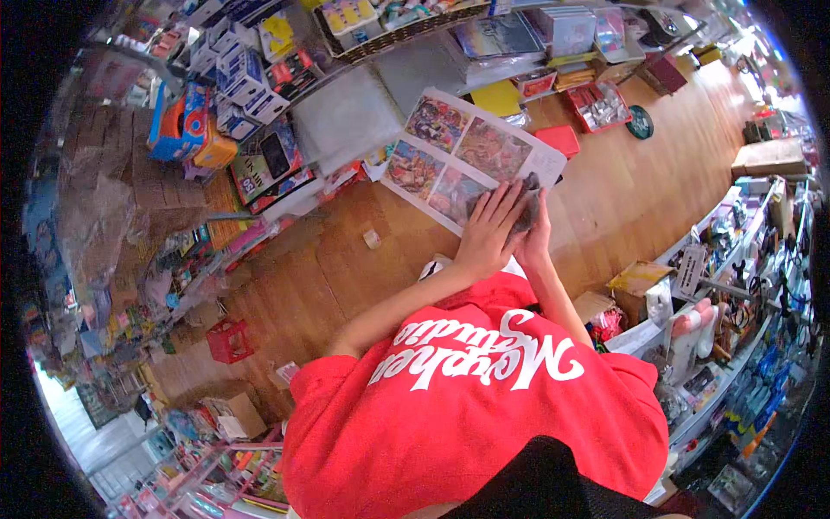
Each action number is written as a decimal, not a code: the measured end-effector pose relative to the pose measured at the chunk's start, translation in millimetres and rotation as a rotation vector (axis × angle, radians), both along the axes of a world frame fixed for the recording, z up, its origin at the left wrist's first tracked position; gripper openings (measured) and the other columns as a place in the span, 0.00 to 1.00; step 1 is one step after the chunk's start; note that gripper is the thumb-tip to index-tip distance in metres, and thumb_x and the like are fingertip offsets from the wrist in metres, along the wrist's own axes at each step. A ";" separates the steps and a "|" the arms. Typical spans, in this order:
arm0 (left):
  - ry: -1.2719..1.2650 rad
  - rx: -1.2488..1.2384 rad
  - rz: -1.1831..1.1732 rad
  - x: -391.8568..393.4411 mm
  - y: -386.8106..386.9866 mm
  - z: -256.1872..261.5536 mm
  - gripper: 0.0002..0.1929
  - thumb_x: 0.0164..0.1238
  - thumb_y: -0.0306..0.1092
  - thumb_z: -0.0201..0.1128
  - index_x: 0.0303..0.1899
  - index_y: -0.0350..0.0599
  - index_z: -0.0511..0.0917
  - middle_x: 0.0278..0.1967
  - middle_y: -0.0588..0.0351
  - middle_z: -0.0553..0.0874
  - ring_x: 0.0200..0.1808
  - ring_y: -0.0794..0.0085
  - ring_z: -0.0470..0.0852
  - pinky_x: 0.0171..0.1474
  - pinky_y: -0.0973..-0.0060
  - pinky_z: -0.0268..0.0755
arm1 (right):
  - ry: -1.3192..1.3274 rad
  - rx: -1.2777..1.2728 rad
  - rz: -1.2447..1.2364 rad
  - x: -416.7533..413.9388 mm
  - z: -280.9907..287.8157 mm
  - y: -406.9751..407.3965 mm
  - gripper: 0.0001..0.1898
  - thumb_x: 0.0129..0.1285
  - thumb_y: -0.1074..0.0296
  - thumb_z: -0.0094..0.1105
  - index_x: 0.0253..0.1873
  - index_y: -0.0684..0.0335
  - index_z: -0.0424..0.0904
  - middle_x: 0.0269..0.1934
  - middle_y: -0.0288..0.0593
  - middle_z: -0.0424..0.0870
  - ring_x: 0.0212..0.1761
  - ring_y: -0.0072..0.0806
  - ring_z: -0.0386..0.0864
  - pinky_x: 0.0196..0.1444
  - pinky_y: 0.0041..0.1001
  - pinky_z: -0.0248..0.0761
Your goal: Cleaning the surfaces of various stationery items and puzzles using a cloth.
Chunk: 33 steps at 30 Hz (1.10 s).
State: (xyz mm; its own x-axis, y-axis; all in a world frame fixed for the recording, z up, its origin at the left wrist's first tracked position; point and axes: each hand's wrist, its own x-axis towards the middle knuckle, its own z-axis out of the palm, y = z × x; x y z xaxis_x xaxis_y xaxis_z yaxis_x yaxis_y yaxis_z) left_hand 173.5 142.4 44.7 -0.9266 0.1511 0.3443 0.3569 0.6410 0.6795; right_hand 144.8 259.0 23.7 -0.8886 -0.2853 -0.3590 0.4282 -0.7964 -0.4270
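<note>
A flat printed board [447, 159] with a white border and several colourful pictures is tilted in front of my red shirt. My left hand [489, 227] lies over a crumpled dark grey cloth [526, 211], fingers extended, pressing it against the board's near right part. At the board's near right edge is my right hand [535, 230], beside the cloth. Its thumb side shows and its other fingers are partly hidden, and it appears to grip the board there.
Packed shelves [389, 110] run along the far side, with boxed art sets [266, 165] and a phone on top. A red tray of small packs [598, 107] and a green round lid [640, 122] are near the wooden floor [622, 194]. A red crate [230, 340] stands left; loaded racks [707, 311] line the right.
</note>
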 end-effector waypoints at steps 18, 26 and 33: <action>0.026 -0.112 0.019 0.9 -3.3 -1.3 0.30 0.63 0.42 0.53 0.66 0.39 0.60 0.68 0.42 0.58 0.70 0.48 0.54 0.70 0.52 0.41 | 0.002 -0.015 0.086 -18.5 14.9 1.8 0.28 0.69 0.42 0.40 0.62 0.60 0.65 0.55 0.43 0.74 0.55 0.37 0.73 0.59 0.37 0.65; -0.049 0.170 0.537 -58.3 -52.4 -19.8 0.27 0.72 0.41 0.47 0.64 0.29 0.59 0.66 0.36 0.61 0.69 0.42 0.54 0.70 0.53 0.43 | -0.014 -0.007 0.182 -4.8 10.4 15.7 0.29 0.69 0.43 0.41 0.65 0.59 0.63 0.56 0.46 0.74 0.57 0.40 0.73 0.61 0.41 0.65; 0.089 -0.115 0.063 -17.1 44.5 29.9 0.29 0.66 0.41 0.51 0.66 0.37 0.59 0.68 0.41 0.58 0.70 0.48 0.55 0.70 0.51 0.40 | 0.107 0.045 0.123 -6.1 8.5 27.9 0.35 0.68 0.36 0.34 0.70 0.56 0.55 0.67 0.41 0.63 0.66 0.36 0.64 0.67 0.38 0.58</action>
State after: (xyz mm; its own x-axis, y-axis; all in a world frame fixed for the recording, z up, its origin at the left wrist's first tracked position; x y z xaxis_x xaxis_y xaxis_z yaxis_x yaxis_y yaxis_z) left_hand 156.5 186.9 74.7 -0.9021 0.1364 0.4093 0.3690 0.7356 0.5681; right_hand 138.7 286.9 32.2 -0.8821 -0.3797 -0.2788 0.4710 -0.7198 -0.5099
